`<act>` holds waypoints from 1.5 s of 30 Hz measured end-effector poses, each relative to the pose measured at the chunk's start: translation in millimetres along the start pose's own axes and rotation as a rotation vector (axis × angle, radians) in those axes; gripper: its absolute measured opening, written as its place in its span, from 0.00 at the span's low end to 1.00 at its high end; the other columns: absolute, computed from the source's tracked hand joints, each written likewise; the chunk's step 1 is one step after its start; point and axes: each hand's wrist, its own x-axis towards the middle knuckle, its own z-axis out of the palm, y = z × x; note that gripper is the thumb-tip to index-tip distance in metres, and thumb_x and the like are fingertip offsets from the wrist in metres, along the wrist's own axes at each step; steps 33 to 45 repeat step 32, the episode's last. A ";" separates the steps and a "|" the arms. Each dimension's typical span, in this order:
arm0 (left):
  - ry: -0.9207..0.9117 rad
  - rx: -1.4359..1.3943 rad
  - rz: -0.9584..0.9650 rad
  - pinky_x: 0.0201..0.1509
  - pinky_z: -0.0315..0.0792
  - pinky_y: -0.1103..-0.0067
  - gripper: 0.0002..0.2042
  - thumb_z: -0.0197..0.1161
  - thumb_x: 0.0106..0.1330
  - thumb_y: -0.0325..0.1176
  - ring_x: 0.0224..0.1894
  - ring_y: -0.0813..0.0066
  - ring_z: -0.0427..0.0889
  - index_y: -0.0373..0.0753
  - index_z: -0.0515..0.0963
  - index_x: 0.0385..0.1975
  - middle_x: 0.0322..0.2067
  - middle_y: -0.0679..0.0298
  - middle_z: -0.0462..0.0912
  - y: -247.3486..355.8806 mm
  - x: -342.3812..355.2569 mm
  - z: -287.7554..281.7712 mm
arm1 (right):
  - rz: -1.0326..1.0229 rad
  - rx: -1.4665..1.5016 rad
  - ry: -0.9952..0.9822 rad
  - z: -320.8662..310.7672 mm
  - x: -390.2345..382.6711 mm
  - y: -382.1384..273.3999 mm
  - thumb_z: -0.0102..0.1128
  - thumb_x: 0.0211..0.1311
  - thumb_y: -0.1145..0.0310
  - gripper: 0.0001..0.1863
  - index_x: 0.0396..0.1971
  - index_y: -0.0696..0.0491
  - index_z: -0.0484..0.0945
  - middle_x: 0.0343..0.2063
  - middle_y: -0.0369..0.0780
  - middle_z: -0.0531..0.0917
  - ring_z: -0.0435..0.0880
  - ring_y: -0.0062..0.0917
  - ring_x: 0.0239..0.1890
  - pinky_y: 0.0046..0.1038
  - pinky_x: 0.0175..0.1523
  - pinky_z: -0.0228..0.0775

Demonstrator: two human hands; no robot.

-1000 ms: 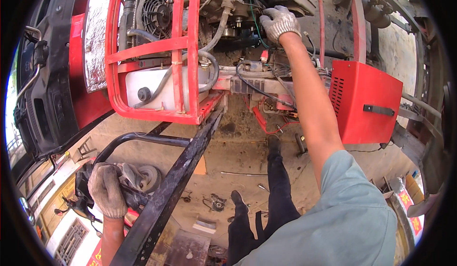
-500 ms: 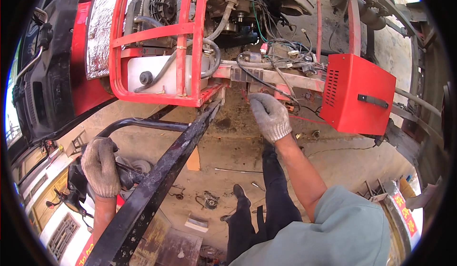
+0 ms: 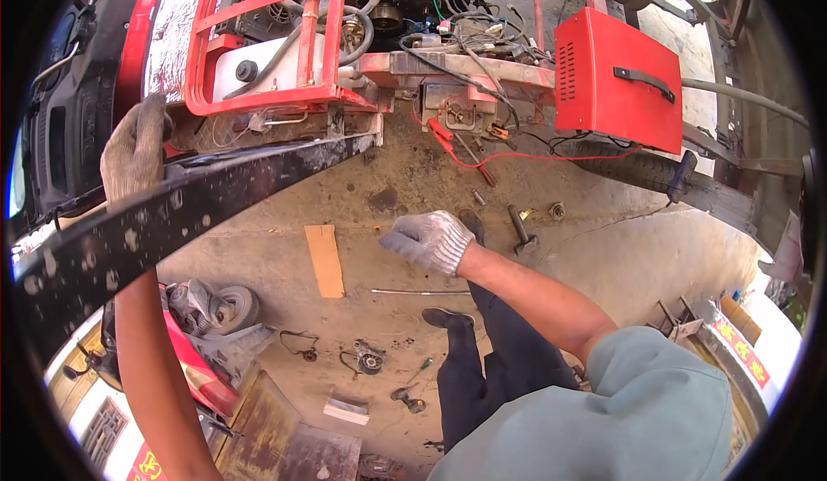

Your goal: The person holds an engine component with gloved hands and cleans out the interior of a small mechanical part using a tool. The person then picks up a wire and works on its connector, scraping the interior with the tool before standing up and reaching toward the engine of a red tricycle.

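My left hand (image 3: 133,152), in a grey knit glove, is raised beyond a black, paint-spotted metal beam (image 3: 194,205) that crosses in front of its wrist. Its fingers are curled beside the black vehicle panel; what they hold, if anything, is hidden. My right hand (image 3: 428,242), in a grey glove with a white cuff, hangs above the concrete floor with its fingers closed and nothing visible in them. The beam's far end lies by the corner of a red tubular frame (image 3: 267,100), which surrounds a white tank (image 3: 274,69) with a black cap.
At the right stands a red metal box (image 3: 616,80) with a black handle. Red clamp leads (image 3: 441,130), a hammer (image 3: 522,231), a cardboard strip (image 3: 325,261), a metal rod (image 3: 418,291) and loose parts lie on the floor. A red motorcycle (image 3: 202,360) is at lower left.
My right hand has drawn back from the red frame, down and to the left. My left hand has moved up and away from the black tube. The beam now crosses the view at a flatter angle.
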 end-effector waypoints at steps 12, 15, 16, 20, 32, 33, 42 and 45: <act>0.626 -0.086 0.083 0.56 0.79 0.64 0.07 0.65 0.71 0.33 0.48 0.51 0.86 0.42 0.84 0.44 0.47 0.56 0.87 -95.5 -280.0 35.1 | 0.125 0.021 -0.052 107.7 -126.1 -15.4 0.61 0.72 0.58 0.16 0.43 0.56 0.85 0.29 0.43 0.88 0.88 0.28 0.32 0.31 0.41 0.79; 0.235 -0.101 -0.341 0.51 0.79 0.59 0.07 0.63 0.72 0.35 0.45 0.46 0.85 0.44 0.83 0.45 0.43 0.54 0.86 -149.8 -503.7 84.3 | 0.293 0.020 -0.047 141.6 -136.7 -12.6 0.61 0.74 0.59 0.16 0.43 0.58 0.85 0.26 0.37 0.85 0.81 0.19 0.28 0.27 0.36 0.76; -0.035 0.010 -0.511 0.50 0.79 0.56 0.08 0.63 0.72 0.37 0.44 0.46 0.85 0.45 0.82 0.45 0.41 0.53 0.85 -161.0 -585.6 95.5 | 0.336 0.013 -0.050 150.7 -140.7 -13.2 0.61 0.74 0.60 0.15 0.43 0.58 0.85 0.25 0.37 0.84 0.79 0.18 0.27 0.26 0.35 0.74; -0.878 0.032 -1.219 0.57 0.79 0.55 0.17 0.55 0.74 0.47 0.50 0.43 0.86 0.42 0.84 0.46 0.47 0.47 0.88 -116.2 -899.4 96.3 | 0.339 0.027 -0.196 175.2 -147.7 -20.0 0.59 0.76 0.61 0.15 0.46 0.58 0.84 0.26 0.35 0.83 0.77 0.15 0.25 0.22 0.30 0.69; -0.675 -0.416 -2.108 0.71 0.72 0.62 0.27 0.56 0.69 0.58 0.61 0.45 0.83 0.43 0.87 0.53 0.52 0.44 0.87 178.8 -1081.7 178.5 | 0.188 -0.442 -0.591 252.5 -15.1 -76.5 0.58 0.79 0.63 0.13 0.49 0.55 0.85 0.31 0.33 0.85 0.78 0.15 0.29 0.20 0.36 0.71; -0.675 -0.416 -2.108 0.71 0.72 0.62 0.27 0.56 0.69 0.58 0.61 0.45 0.83 0.43 0.87 0.53 0.52 0.44 0.87 178.8 -1081.7 178.5 | 0.188 -0.442 -0.591 252.5 -15.1 -76.5 0.58 0.79 0.63 0.13 0.49 0.55 0.85 0.31 0.33 0.85 0.78 0.15 0.29 0.20 0.36 0.71; -0.675 -0.416 -2.108 0.71 0.72 0.62 0.27 0.56 0.69 0.58 0.61 0.45 0.83 0.43 0.87 0.53 0.52 0.44 0.87 178.8 -1081.7 178.5 | 0.188 -0.442 -0.591 252.5 -15.1 -76.5 0.58 0.79 0.63 0.13 0.49 0.55 0.85 0.31 0.33 0.85 0.78 0.15 0.29 0.20 0.36 0.71; -0.675 -0.416 -2.108 0.71 0.72 0.62 0.27 0.56 0.69 0.58 0.61 0.45 0.83 0.43 0.87 0.53 0.52 0.44 0.87 178.8 -1081.7 178.5 | 0.188 -0.442 -0.591 252.5 -15.1 -76.5 0.58 0.79 0.63 0.13 0.49 0.55 0.85 0.31 0.33 0.85 0.78 0.15 0.29 0.20 0.36 0.71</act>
